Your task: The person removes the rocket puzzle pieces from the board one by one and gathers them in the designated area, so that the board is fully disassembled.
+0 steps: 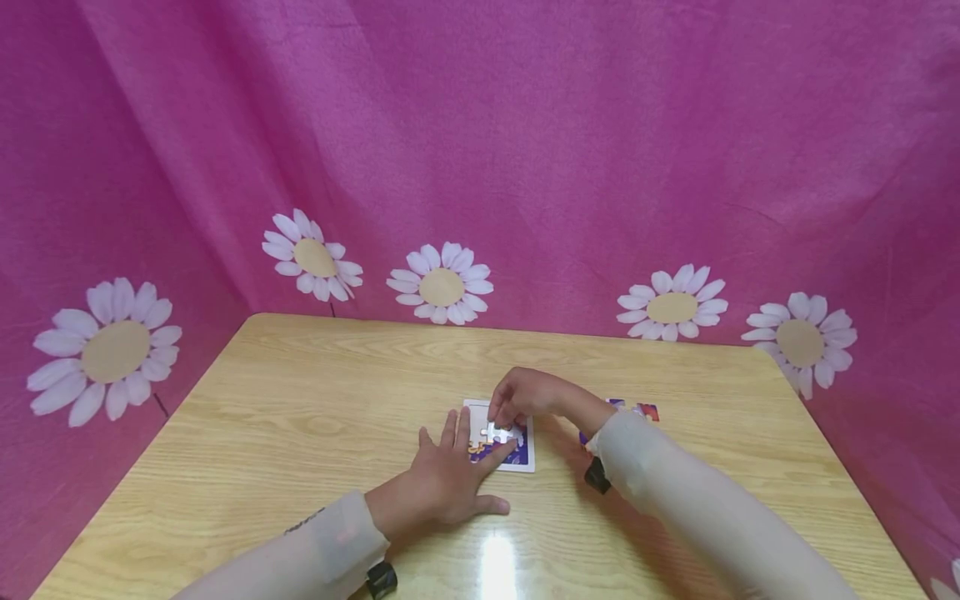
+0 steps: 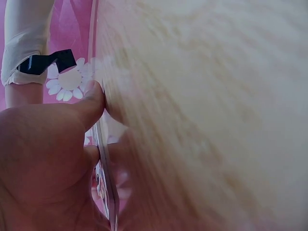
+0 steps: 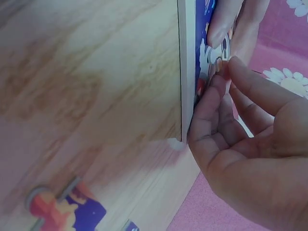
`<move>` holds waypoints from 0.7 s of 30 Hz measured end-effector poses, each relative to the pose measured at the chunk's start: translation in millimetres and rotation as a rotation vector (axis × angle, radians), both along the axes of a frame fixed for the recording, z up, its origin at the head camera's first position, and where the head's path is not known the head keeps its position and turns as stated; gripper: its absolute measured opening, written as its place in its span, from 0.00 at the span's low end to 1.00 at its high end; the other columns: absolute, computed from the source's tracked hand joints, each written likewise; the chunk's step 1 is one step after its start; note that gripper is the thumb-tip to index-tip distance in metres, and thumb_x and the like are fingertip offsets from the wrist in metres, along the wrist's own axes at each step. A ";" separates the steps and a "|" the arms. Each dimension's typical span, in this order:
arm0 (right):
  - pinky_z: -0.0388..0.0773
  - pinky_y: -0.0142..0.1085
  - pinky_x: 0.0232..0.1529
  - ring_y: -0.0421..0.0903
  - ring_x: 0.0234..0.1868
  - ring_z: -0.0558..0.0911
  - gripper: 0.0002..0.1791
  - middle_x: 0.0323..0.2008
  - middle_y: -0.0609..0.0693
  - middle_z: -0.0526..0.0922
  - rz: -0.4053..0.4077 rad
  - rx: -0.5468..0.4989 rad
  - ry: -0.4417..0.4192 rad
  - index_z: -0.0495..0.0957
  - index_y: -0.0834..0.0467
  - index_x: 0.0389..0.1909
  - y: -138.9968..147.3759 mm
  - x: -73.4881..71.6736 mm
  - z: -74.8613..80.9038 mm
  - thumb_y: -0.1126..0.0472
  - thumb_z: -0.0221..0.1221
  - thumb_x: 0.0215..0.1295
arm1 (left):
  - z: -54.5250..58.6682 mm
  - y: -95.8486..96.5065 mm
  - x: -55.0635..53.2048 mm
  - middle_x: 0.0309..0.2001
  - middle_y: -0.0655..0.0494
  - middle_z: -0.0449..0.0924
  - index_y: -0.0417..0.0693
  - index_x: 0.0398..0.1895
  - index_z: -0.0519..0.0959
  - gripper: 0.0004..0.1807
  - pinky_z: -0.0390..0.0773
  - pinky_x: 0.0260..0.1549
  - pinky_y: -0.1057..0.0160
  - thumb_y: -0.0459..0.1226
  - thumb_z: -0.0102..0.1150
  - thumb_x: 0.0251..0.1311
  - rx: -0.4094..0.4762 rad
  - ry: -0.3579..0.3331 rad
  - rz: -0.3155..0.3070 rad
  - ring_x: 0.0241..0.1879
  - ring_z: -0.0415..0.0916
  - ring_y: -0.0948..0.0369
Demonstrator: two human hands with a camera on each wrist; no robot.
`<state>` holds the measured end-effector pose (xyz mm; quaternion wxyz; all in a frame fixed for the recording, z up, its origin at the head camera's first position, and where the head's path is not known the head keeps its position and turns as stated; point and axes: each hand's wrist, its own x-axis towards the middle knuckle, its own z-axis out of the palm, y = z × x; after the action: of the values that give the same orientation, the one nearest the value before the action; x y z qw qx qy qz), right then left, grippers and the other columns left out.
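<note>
A small jigsaw puzzle in a white-rimmed tray [image 1: 532,457] lies on the wooden table, purple pieces filling its near part and pale backing showing farther up. My left hand [image 1: 448,483] is spread flat, fingers straight, over the tray's left and near side, with the index finger across the purple pieces. From the far side my right hand [image 1: 529,393] reaches over the tray, thumb and fingertips pinching a puzzle piece [image 3: 219,65] low against the picture. In the left wrist view, the left thumb [image 2: 94,103] rests at the table surface beside the tray edge.
Several loose puzzle pieces [image 1: 648,412] lie right of the tray, partly hidden by the right sleeve [image 1: 667,467]. One red, orange and purple loose piece [image 3: 86,208] shows in the right wrist view. A pink curtain [image 1: 480,167] with daisies borders the table's far and side edges.
</note>
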<state>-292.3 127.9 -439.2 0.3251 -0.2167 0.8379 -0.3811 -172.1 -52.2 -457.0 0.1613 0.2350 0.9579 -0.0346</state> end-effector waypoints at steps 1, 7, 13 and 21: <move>0.77 0.30 0.28 0.40 0.24 0.78 0.07 0.29 0.51 0.87 0.003 0.009 -0.011 0.86 0.69 0.40 -0.5 -0.6 0.6 0.75 0.64 0.62 | 0.2 0.1 0.2 0.82 0.33 0.38 0.87 0.81 0.45 0.47 0.56 0.66 0.24 0.80 0.37 0.57 -0.001 0.001 -0.002 0.81 0.37 0.36; 0.79 0.31 0.29 0.40 0.23 0.79 0.07 0.29 0.50 0.88 0.066 0.081 -0.052 0.87 0.69 0.41 -5.0 -7.9 5.3 0.74 0.65 0.63 | 1.3 0.1 1.9 0.82 0.32 0.39 0.87 0.81 0.45 0.47 0.58 0.66 0.24 0.80 0.37 0.57 -0.009 0.011 -0.009 0.81 0.38 0.36; 0.78 0.29 0.26 0.40 0.22 0.79 0.04 0.23 0.46 0.84 0.095 0.167 -0.070 0.87 0.66 0.39 -11.8 -13.5 9.8 0.71 0.66 0.65 | 1.0 0.3 2.1 0.81 0.31 0.39 0.87 0.81 0.44 0.47 0.58 0.65 0.24 0.80 0.37 0.58 -0.013 0.018 -0.013 0.81 0.38 0.36; 0.75 0.29 0.24 0.40 0.21 0.78 0.03 0.22 0.46 0.82 0.079 0.196 -0.082 0.87 0.65 0.36 -15.4 -12.7 11.6 0.70 0.66 0.65 | 1.5 0.0 2.3 0.81 0.31 0.40 0.86 0.81 0.45 0.47 0.58 0.65 0.24 0.80 0.37 0.58 -0.008 0.022 -0.015 0.81 0.39 0.36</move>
<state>-305.0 112.4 -427.7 0.3934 -0.2008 0.8480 -0.2930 -169.8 -52.2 -455.5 0.1513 0.2411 0.9577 -0.0424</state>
